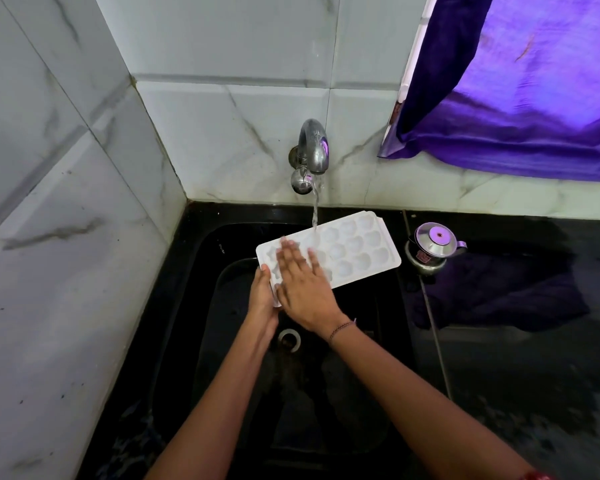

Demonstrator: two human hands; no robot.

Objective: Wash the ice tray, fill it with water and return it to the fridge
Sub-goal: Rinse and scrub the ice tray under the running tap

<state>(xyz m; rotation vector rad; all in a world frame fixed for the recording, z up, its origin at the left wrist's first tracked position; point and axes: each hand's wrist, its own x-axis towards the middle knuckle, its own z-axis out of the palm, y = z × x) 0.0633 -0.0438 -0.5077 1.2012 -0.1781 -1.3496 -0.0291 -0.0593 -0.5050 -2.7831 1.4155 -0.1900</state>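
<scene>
Two walls of white, grey-veined tile (66,237) are seen meeting in a corner behind a black counter (534,375). A shiny purple curtain (520,81) is hung at the upper right, with its lower edge draped over the wall. A black sink (194,271) is set into the counter by the corner. A dark cloth (492,292) is spread on the counter to the right of the sink.

The white tray (357,251) is held over the sink, under the tap, with its cups facing up and its far end angled to the right. Its near left end is gripped by the left hand (262,292), with the thumb laid on the rim. The right hand (300,282) is laid flat on the left part of the tray, its fingers straight and slightly spread over the cups.

A small steel pot (430,247) with a lid is stood on the counter just right of the tray, at the edge of the cloth. A red label is carried on its side, but the writing is too small to be read.

A chrome tap (312,147) is fixed to the back wall. A thin stream of water (315,209) is poured from it onto the far edge of the tray.

The drain (289,339) is seen between the forearms, and a thin thread (342,329) is worn on the right wrist.
</scene>
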